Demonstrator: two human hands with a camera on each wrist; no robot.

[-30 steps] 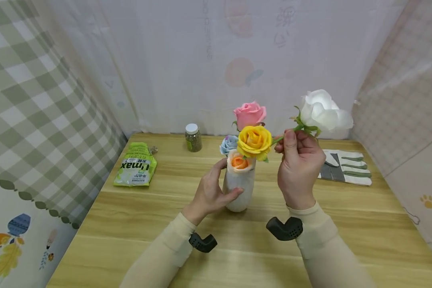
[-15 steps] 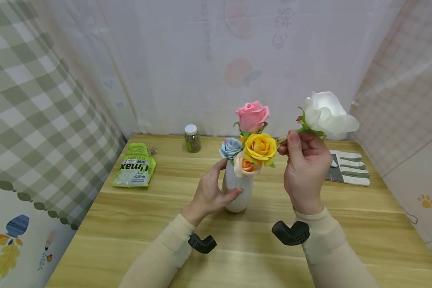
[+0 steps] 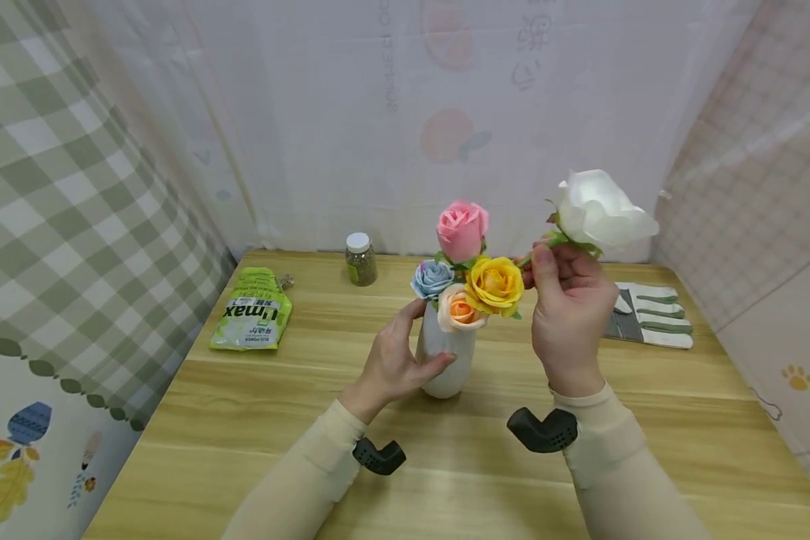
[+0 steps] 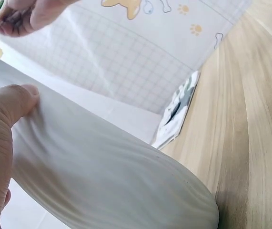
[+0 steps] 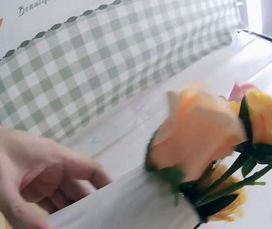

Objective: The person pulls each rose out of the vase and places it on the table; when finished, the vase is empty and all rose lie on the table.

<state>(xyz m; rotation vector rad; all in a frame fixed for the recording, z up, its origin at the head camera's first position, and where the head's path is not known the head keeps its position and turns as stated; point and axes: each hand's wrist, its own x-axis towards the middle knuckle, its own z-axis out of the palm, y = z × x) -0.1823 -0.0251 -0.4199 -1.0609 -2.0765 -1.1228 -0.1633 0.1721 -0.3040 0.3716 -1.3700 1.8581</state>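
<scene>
White many-petalled rose (image 3: 606,210): up at far right, bloom tipped right; a touch L vs 0.5 s ago.
R hand (image 3: 572,322): thumb + fingers pinch its thin green stem (image 3: 524,262) below the bloom, no visible gap.
Yellow ruffled rose (image 3: 496,285): slid R + nearer over last sec; now hangs past vase's right side.
Pink tight-petalled rose (image 3: 462,230): a bit lower + L vs 0.5 s ago, at far side of bunch.
Small pale-blue rose (image 3: 433,278): left side, less covered than 1 s ago.
Peach rose w/ orange centre (image 3: 462,307): near side of mouth, also less covered; blurred in R wrist view, so maybe moving.
Tall smooth off-white vase (image 3: 454,339): upright on wood-grain table (image 3: 256,420), approx. same spot.
L hand (image 3: 391,356): fingers bent round vase's left side, thumb across near face; grip unchanged.
Stem's low end: behind yellow; can't tell if in vase.
Upshot: bunch has fanned out, vase steady; white one prob. not seated yet.
</scene>
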